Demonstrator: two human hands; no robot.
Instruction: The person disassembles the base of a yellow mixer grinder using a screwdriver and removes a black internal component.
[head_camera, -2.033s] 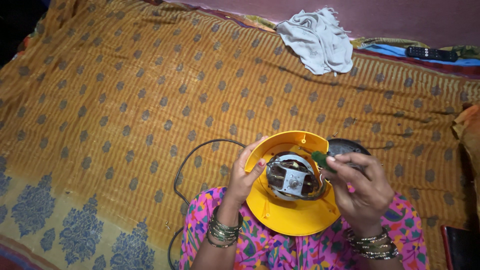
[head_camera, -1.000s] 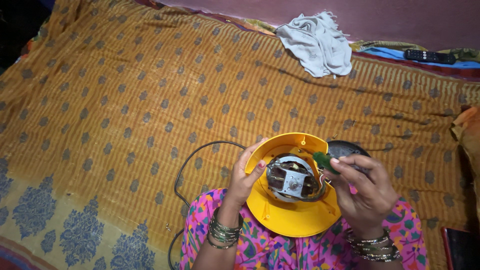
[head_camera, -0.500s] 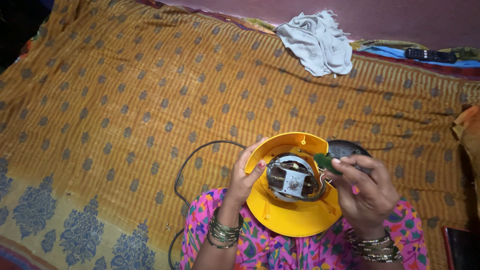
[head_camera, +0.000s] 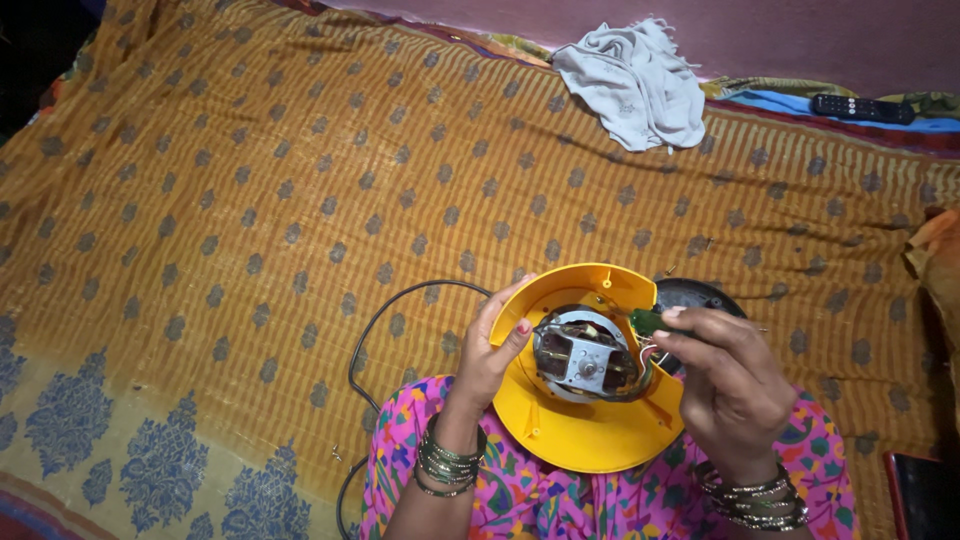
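Even, soft light (corners darker), sharp focus, mild wide-angle bend.

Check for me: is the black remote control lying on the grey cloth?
No, the black remote control lies apart from the grey cloth, further right by the wall.

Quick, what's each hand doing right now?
Left hand: closed on the rim of the yellow housing, steadying it.
Right hand: pinching a small green part at the motor.

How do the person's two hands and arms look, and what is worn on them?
Both arms are bare to the wrist, with no sleeves in view. The left hand has red-painted nails and a stack of green and gold bangles on its wrist. The right hand has a similar stack of darker, gold-edged bangles.
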